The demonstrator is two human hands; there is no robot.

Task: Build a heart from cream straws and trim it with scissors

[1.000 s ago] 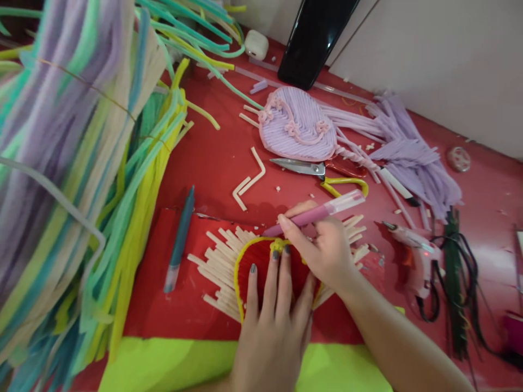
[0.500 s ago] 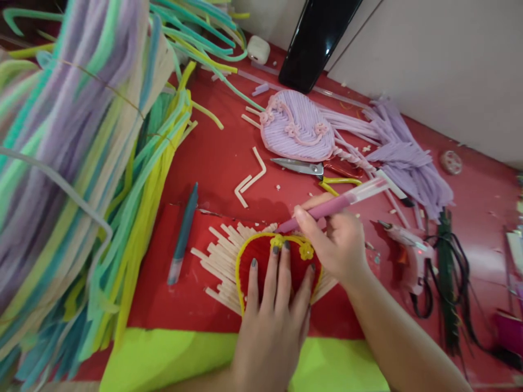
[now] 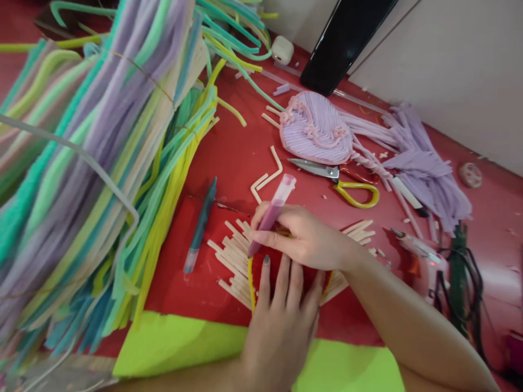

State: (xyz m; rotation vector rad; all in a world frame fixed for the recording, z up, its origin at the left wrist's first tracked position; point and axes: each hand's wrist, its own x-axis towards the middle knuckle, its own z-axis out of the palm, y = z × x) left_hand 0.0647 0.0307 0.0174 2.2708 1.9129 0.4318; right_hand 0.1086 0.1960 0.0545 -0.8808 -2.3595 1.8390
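Right hand (image 3: 302,234) shifted to red heart's (image 3: 309,275) left edge, pinching pink pen (image 3: 272,218) at yellow rim (image 3: 251,277), left hand (image 3: 281,326) spread flat on heart, blue pen (image 3: 201,226) crossing red sheet's (image 3: 175,294) top edge

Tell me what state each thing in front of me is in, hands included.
Left hand, spread flat on the red piece
Right hand, closed around the pink pen
Pink pen, slanted, tip down
Blue pen, lying unheld on the red sheet
Scissors, lying down, blades apparently shut
Glue gun, lying, red light showing
White case, lid apparently shut
Stem bundle, tied
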